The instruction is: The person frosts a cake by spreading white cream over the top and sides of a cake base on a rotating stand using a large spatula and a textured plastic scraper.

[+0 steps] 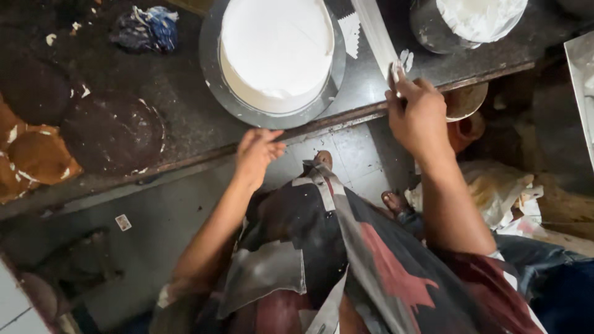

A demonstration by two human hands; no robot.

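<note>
One round white-iced cake [276, 52] sits on its grey metal turntable [213, 80] on the dark counter [179, 117], coated smooth all over. My right hand [417, 114] grips the long white scraper strip [380, 34], icing on my fingers. My left hand [257, 154] hangs half open, empty, just below the counter edge. Round dark sponge layers [111, 133] lie uniced at left.

A long cream-smeared scraper [378, 31] lies slanted beside the smooth white cake [276, 51].
</note>
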